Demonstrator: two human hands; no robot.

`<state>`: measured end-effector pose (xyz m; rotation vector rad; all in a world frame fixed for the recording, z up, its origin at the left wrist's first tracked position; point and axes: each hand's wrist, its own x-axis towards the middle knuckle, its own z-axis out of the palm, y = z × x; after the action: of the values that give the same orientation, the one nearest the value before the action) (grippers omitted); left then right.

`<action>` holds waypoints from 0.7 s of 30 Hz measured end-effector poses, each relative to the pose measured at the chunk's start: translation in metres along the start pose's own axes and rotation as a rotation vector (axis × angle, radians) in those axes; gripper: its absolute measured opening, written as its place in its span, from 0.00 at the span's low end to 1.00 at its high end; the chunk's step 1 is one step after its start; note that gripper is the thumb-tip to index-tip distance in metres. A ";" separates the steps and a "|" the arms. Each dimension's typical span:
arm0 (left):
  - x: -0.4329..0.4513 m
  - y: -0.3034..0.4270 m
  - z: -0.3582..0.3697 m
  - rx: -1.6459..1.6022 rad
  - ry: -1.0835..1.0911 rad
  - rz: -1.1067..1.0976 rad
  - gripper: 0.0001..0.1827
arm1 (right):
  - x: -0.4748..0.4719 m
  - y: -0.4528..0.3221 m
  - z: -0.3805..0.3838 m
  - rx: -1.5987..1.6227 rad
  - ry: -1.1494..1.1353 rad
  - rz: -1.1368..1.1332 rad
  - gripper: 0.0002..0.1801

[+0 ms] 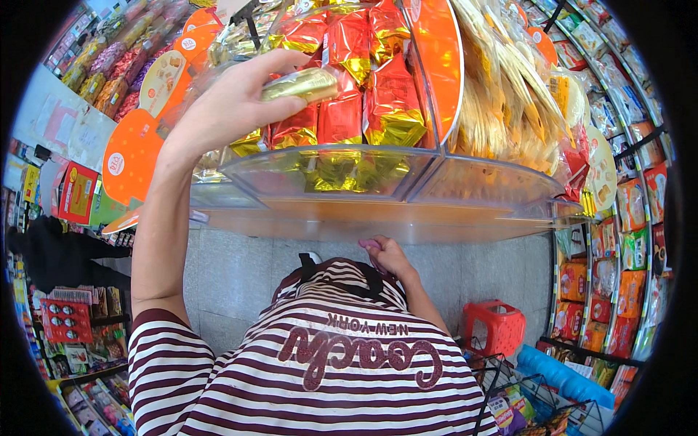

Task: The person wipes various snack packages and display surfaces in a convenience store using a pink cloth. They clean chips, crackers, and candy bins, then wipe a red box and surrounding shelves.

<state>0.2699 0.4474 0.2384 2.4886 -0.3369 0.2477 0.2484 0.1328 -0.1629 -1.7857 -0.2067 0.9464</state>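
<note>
My left hand (245, 101) grips a gold-wrapped snack packet (301, 86) between thumb and fingers, above the left part of a clear plastic bin. Red and gold foil packets (341, 117) fill that bin behind its clear front wall (327, 171). Down at waist height beyond my striped shirt, my right hand (388, 256) is closed around a small pink-purple object (371, 243), whose kind I cannot tell. The bin to the right, past an orange divider sign (439, 65), holds yellowish clear-wrapped packets (501, 109).
A red plastic stool (493, 327) stands on the tiled floor at the right, near a black wire basket (491, 376) with snack bags. Shelves of packaged goods (602, 272) line the right side. A person in dark clothes (60, 253) is at the far left.
</note>
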 end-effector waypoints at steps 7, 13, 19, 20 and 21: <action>-0.053 0.005 -0.008 -1.439 0.099 -0.047 0.28 | 0.000 -0.031 0.007 -0.050 -0.055 -0.051 0.15; -0.090 0.037 0.048 -1.678 0.330 -0.224 0.38 | -0.044 -0.088 -0.003 -0.040 -0.163 -0.190 0.15; -0.104 0.058 0.094 -1.871 0.237 -0.017 0.35 | -0.094 -0.155 -0.020 -0.006 -0.200 -0.370 0.17; -0.106 0.061 0.100 -1.881 0.249 -0.003 0.34 | -0.106 -0.165 -0.030 -0.046 -0.233 -0.445 0.17; -0.109 0.064 0.103 -1.827 0.301 -0.042 0.34 | -0.118 -0.175 -0.036 -0.015 -0.220 -0.543 0.18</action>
<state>0.1581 0.3558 0.1636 0.6427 -0.1910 0.1473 0.2439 0.1177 0.0509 -1.5166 -0.7957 0.7397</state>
